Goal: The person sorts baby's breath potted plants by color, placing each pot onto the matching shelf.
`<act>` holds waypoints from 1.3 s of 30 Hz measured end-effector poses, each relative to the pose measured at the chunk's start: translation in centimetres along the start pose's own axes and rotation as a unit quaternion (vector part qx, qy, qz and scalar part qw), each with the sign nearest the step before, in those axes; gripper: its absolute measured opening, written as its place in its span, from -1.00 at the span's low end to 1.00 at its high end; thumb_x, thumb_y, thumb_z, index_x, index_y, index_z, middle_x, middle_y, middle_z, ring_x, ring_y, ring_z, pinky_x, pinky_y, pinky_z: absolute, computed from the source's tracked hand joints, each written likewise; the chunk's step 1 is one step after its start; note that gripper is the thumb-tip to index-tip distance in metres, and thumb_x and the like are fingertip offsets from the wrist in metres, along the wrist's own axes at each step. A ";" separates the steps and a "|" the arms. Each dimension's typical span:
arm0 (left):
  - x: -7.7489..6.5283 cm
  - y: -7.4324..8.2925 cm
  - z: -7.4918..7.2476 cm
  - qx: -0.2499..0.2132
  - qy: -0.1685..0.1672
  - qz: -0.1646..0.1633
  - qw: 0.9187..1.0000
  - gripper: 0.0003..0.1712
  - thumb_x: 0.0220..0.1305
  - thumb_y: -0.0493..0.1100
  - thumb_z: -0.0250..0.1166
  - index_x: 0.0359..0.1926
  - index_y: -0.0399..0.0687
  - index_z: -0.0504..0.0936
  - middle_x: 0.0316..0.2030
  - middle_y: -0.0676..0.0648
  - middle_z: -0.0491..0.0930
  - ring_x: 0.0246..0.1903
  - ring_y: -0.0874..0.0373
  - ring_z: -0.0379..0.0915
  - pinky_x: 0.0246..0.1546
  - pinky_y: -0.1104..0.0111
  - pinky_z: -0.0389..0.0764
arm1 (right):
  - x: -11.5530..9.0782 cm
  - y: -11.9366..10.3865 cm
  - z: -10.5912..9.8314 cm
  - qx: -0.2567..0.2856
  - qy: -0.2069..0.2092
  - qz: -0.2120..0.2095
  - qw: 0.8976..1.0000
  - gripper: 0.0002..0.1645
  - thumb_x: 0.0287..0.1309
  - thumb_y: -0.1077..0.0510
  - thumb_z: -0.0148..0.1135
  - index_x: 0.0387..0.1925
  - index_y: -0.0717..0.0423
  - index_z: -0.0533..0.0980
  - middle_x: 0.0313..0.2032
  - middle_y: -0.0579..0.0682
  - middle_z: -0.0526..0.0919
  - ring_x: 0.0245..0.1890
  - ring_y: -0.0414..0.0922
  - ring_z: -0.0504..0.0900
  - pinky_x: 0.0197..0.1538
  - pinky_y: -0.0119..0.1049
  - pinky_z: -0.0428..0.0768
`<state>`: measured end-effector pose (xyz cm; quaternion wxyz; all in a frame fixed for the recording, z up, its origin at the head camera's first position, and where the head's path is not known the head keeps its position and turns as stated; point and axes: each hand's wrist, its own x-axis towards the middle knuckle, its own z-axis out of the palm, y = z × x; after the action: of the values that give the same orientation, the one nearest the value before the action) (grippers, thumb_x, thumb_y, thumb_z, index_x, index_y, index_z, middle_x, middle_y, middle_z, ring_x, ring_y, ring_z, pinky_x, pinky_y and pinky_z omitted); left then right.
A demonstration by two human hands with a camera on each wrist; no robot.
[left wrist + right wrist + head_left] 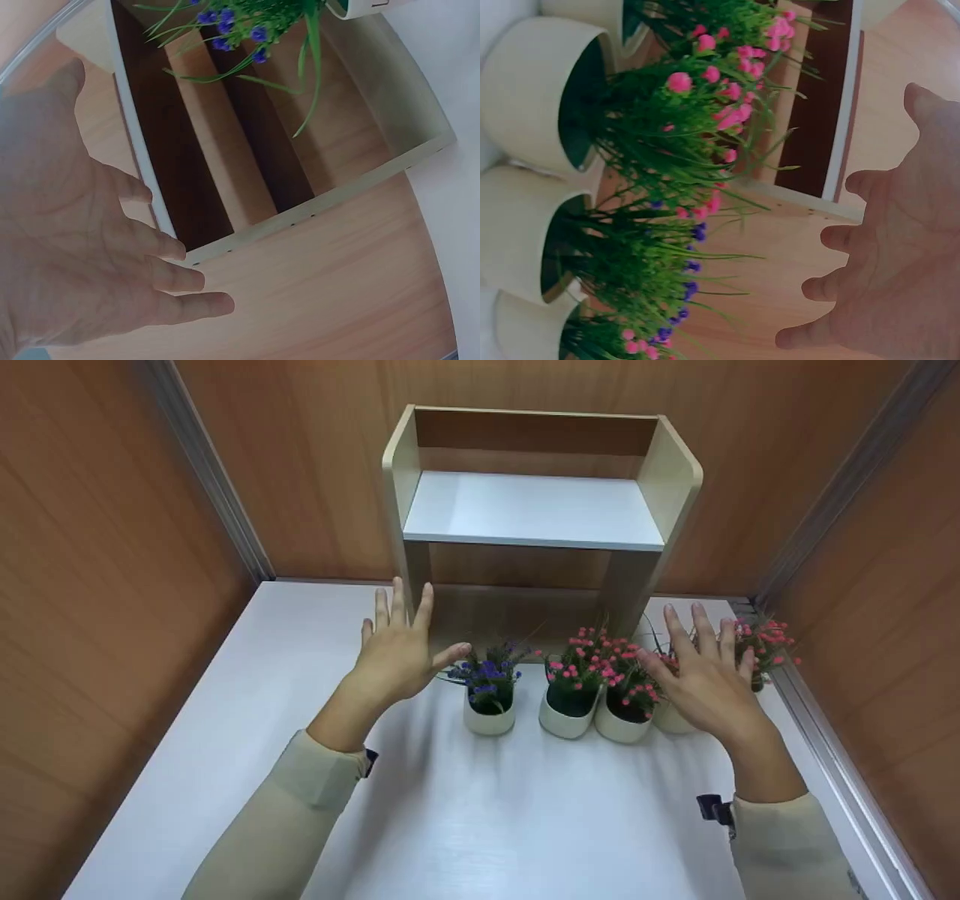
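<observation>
My left hand (397, 664) hangs over the table with its fingers spread and nothing in it. Beside its thumb stands a white pot with purple flowers (489, 720). My right hand (709, 690), also spread and holding nothing, is above the right end of the row of pots. Left of it are two white pots with pink flowers, one nearer the middle (566, 724) and one closer to the hand (621, 727). Another white pot (673, 720) is partly hidden behind that hand. Pink-red flowers (769, 645) show beyond its fingers. The left palm (82, 225) faces the purple flowers (225, 26).
A two-level wooden shelf (532, 510) stands at the back behind the pots, its white upper board bare. Wooden panels (97, 585) with metal corner strips enclose the white table (480, 825) at the back and both sides.
</observation>
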<state>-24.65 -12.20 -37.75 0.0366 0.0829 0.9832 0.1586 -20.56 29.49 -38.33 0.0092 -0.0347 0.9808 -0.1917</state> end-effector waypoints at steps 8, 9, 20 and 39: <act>0.3 -0.6 -0.8 0.004 0.015 -0.010 1.000 0.34 0.42 0.67 0.03 0.78 0.06 -0.41 0.74 -0.32 -0.58 0.74 -0.41 -0.58 0.65 -0.44 -0.10 | 0.0 0.0 -0.1 0.008 0.015 0.001 1.000 0.23 0.50 -0.64 -0.19 0.77 -0.13 -0.41 0.75 0.24 -0.52 0.69 0.46 -0.64 0.46 0.76 -0.50; 0.4 -0.7 -0.9 0.003 0.020 -0.011 1.000 0.34 0.43 0.65 0.04 0.78 0.03 -0.39 0.74 -0.33 -0.56 0.74 -0.41 -0.56 0.65 -0.44 -0.10 | -0.1 -0.1 -0.1 0.010 0.017 0.000 1.000 0.24 0.50 -0.64 -0.18 0.77 -0.11 -0.42 0.75 0.24 -0.51 0.69 0.46 -0.64 0.47 0.76 -0.51; 2.6 -2.6 -4.1 -0.084 0.041 -0.012 0.996 0.45 0.44 0.68 -0.06 0.72 -0.26 -0.51 0.73 -0.34 -0.55 0.75 -0.37 -0.50 0.66 -0.40 -0.12 | -3.8 -3.5 3.2 0.085 0.086 -0.044 0.992 0.33 0.44 -0.48 0.21 0.78 0.00 -0.29 0.77 0.21 -0.16 0.73 0.41 -0.06 0.53 0.65 0.14; 11.5 -3.0 -7.6 -0.442 0.133 -0.002 0.887 0.04 0.58 0.17 0.27 0.76 -0.03 -0.12 0.75 -0.19 0.00 0.75 -0.13 -0.06 0.74 -0.07 0.12 | -2.2 -9.4 18.3 0.248 -0.063 -0.035 0.966 0.41 0.25 -0.45 0.46 0.77 0.05 -0.08 0.74 0.22 0.03 0.72 0.28 0.11 0.68 0.35 0.20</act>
<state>-37.13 -15.33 -32.02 -0.0615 0.0341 0.8068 0.5867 -17.20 14.09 -51.76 0.0725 -0.0777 0.8980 -0.4269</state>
